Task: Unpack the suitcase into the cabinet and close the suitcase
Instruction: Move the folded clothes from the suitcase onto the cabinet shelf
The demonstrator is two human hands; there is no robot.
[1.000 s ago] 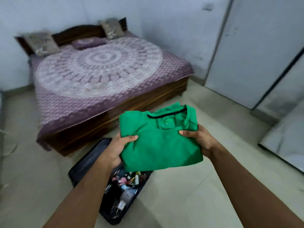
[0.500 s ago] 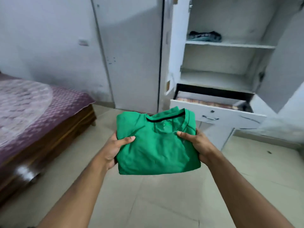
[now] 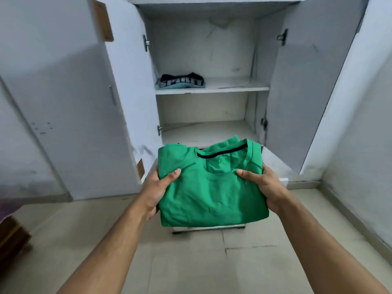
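Head view. A folded green shirt (image 3: 212, 187) is held level in front of the open cabinet (image 3: 212, 49), above the floor (image 3: 191, 262) and well clear of every shelf. The shirt's collar, trimmed with a dark band, points toward the cabinet.

Left hand (image 3: 157, 192): grips the shirt's left edge. The thumb lies flat on the top face; the fingers are curled underneath (hidden by the cloth).

Right hand (image 3: 267, 187): grips the shirt's right edge in the same way, thumb on top and pointing inward, fingers hidden below the fabric.

Both forearms extend from the lower corners of the frame toward the shirt.

Cabinet: both doors stand open. The left door (image 3: 131, 102) and right door (image 3: 297, 92) swing outward, with hinges visible on their inner edges. The upper shelf (image 3: 233, 88) carries one dark folded garment (image 3: 182, 81) with pale lettering, placed at the shelf's left end. The lower shelf (image 3: 207, 132) lies directly behind the shirt's far edge. A light-coloured drawer front (image 3: 207, 229) shows just below the shirt's near edge (mostly covered by the shirt).

A closed door panel (image 3: 63, 102) with a vertical handle sits to the left of the cabinet. A dark wooden bed corner (image 3: 10, 236) appears at the left frame edge.
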